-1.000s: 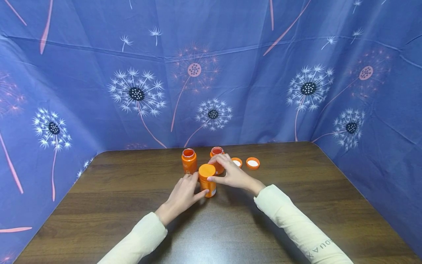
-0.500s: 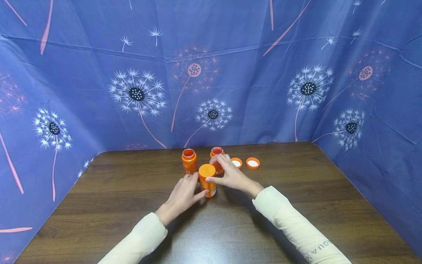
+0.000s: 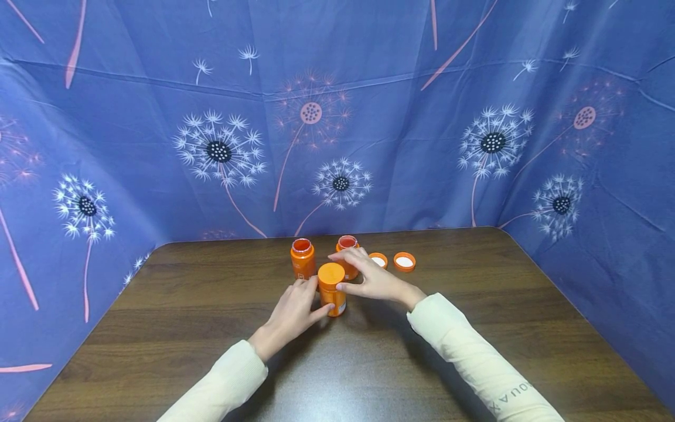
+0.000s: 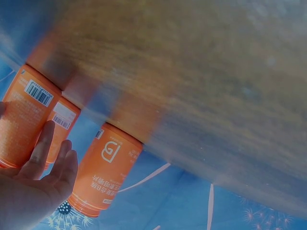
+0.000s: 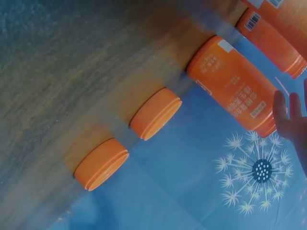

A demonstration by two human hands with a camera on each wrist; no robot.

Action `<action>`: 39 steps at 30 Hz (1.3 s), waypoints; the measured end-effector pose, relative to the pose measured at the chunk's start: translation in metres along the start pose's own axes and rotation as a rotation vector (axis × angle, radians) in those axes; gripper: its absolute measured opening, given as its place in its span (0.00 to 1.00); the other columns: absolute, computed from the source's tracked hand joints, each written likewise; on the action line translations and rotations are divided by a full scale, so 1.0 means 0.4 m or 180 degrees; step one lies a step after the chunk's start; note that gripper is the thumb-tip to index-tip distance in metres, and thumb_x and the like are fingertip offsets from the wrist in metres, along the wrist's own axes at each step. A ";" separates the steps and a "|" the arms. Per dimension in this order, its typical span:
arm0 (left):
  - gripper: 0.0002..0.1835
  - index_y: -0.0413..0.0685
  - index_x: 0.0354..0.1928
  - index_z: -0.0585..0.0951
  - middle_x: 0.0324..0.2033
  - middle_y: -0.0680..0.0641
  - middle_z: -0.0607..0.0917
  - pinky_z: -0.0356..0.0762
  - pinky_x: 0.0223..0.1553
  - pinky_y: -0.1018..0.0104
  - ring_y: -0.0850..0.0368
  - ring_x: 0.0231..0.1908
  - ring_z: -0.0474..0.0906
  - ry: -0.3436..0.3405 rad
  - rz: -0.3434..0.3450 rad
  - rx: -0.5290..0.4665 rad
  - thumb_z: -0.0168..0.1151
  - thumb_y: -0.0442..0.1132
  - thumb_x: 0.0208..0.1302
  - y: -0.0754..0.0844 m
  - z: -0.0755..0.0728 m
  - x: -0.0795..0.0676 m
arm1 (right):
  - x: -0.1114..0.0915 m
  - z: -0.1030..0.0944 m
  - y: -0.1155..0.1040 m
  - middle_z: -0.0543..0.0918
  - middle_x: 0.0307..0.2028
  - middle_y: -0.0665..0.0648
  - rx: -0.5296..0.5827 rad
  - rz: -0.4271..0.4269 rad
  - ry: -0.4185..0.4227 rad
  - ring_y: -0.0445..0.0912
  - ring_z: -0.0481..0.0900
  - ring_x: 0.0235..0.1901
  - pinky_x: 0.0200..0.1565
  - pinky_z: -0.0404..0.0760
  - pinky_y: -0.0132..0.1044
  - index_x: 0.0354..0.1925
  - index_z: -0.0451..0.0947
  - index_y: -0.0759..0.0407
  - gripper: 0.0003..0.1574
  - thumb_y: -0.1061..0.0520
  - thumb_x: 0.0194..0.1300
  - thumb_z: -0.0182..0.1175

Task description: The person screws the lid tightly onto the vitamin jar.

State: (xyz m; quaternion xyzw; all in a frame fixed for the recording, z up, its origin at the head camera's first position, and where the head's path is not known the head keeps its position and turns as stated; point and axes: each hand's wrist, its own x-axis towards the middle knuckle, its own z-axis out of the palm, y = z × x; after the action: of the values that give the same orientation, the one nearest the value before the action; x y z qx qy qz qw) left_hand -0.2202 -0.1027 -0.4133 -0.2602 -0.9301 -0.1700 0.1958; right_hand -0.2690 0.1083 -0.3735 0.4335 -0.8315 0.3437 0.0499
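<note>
An orange pill bottle (image 3: 333, 300) with its orange screw cap (image 3: 331, 274) on stands upright at the middle of the table. My left hand (image 3: 291, 309) grips its body, thumb in front and fingers around the far left side. In the left wrist view, the fingers (image 4: 60, 167) reach beside the bottle (image 4: 24, 117). My right hand (image 3: 371, 278) is at the cap, thumb at its front right and fingers reaching over behind it. The right wrist view shows only a few right fingertips (image 5: 279, 106), and the cap is out of sight there.
Two uncapped orange bottles stand behind: the left bottle (image 3: 303, 258) and the right bottle (image 3: 348, 241), partly hidden by my right hand. Two loose caps lie white side up to the right, one cap (image 3: 404, 261) farther out, the other cap (image 3: 378, 260) nearer. A patterned blue cloth (image 3: 411, 129) hangs behind.
My right hand turns slightly at the cap: its thumb first shifts left, then right, while its fingertips end up farther left. The left hand and the bottle stay put.
</note>
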 end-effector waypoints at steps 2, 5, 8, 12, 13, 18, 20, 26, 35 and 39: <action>0.28 0.45 0.48 0.71 0.36 0.48 0.82 0.75 0.40 0.54 0.52 0.37 0.77 0.0009 0.0005 0.0006 0.66 0.54 0.51 0.000 0.001 0.000 | 0.001 -0.004 0.000 0.69 0.59 0.54 0.0002 -0.0083 -0.0047 0.51 0.59 0.62 0.65 0.44 0.59 0.61 0.64 0.58 0.34 0.52 0.58 0.62; 0.28 0.45 0.48 0.71 0.36 0.48 0.82 0.75 0.39 0.55 0.52 0.37 0.77 0.0020 0.0011 0.0010 0.66 0.54 0.51 0.000 0.001 0.000 | 0.002 -0.010 -0.002 0.70 0.58 0.55 0.0036 -0.0147 -0.0088 0.52 0.60 0.61 0.65 0.44 0.59 0.61 0.65 0.59 0.33 0.55 0.59 0.61; 0.28 0.44 0.48 0.71 0.35 0.47 0.82 0.75 0.38 0.54 0.52 0.36 0.77 0.0018 0.0010 0.0005 0.66 0.54 0.51 0.000 0.002 0.001 | 0.004 -0.014 -0.004 0.71 0.56 0.56 0.0049 -0.0169 -0.0122 0.52 0.60 0.60 0.65 0.45 0.59 0.60 0.66 0.58 0.32 0.55 0.59 0.61; 0.27 0.45 0.47 0.71 0.33 0.48 0.81 0.74 0.38 0.55 0.52 0.36 0.77 0.0011 -0.0003 0.0009 0.66 0.54 0.51 -0.001 0.003 0.001 | 0.006 -0.015 -0.004 0.70 0.56 0.56 0.0018 -0.0149 -0.0166 0.52 0.60 0.60 0.64 0.50 0.57 0.59 0.68 0.57 0.30 0.55 0.59 0.60; 0.27 0.45 0.46 0.71 0.33 0.48 0.81 0.74 0.37 0.55 0.52 0.35 0.76 0.0008 -0.0007 0.0013 0.65 0.55 0.51 -0.001 0.003 0.001 | 0.007 -0.015 -0.003 0.70 0.56 0.56 0.0021 -0.0125 -0.0176 0.52 0.60 0.60 0.63 0.52 0.57 0.59 0.68 0.57 0.30 0.54 0.59 0.60; 0.26 0.45 0.44 0.71 0.29 0.49 0.80 0.74 0.36 0.56 0.52 0.34 0.76 -0.0006 -0.0033 0.0049 0.65 0.55 0.51 0.000 0.002 0.002 | 0.004 -0.016 -0.003 0.69 0.57 0.55 0.0047 -0.0002 -0.0192 0.51 0.58 0.61 0.61 0.58 0.56 0.59 0.69 0.54 0.29 0.52 0.59 0.60; 0.26 0.45 0.44 0.71 0.29 0.49 0.79 0.74 0.36 0.56 0.53 0.34 0.76 -0.0016 -0.0044 0.0067 0.65 0.56 0.51 0.001 0.001 0.002 | 0.003 -0.017 -0.003 0.69 0.57 0.54 0.0037 0.0039 -0.0173 0.51 0.58 0.61 0.61 0.56 0.56 0.58 0.70 0.51 0.29 0.51 0.59 0.61; 0.27 0.45 0.44 0.71 0.30 0.49 0.80 0.75 0.37 0.56 0.53 0.34 0.76 -0.0027 -0.0059 0.0048 0.65 0.56 0.51 0.001 -0.002 0.003 | 0.002 -0.012 -0.001 0.72 0.54 0.47 0.0007 0.0134 -0.0020 0.47 0.61 0.58 0.63 0.54 0.54 0.54 0.71 0.47 0.28 0.46 0.55 0.64; 0.27 0.45 0.46 0.71 0.32 0.49 0.81 0.75 0.38 0.56 0.54 0.34 0.76 -0.0038 -0.0021 -0.0016 0.66 0.54 0.51 0.002 0.000 0.004 | 0.003 0.016 0.002 0.73 0.46 0.47 -0.0077 0.0221 0.0380 0.48 0.64 0.49 0.50 0.66 0.43 0.45 0.70 0.51 0.29 0.44 0.48 0.69; 0.26 0.45 0.46 0.71 0.31 0.48 0.81 0.75 0.38 0.55 0.53 0.34 0.76 -0.0019 -0.0010 -0.0029 0.66 0.54 0.51 0.002 -0.001 0.004 | 0.002 0.026 0.001 0.73 0.44 0.47 -0.0067 0.0232 0.0476 0.51 0.64 0.47 0.46 0.68 0.43 0.44 0.68 0.52 0.30 0.43 0.47 0.69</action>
State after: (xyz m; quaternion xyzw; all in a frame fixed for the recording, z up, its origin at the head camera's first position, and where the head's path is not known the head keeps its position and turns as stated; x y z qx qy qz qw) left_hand -0.2209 -0.1016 -0.4122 -0.2600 -0.9303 -0.1737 0.1916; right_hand -0.2677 0.1014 -0.3813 0.3755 -0.8443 0.3679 0.1038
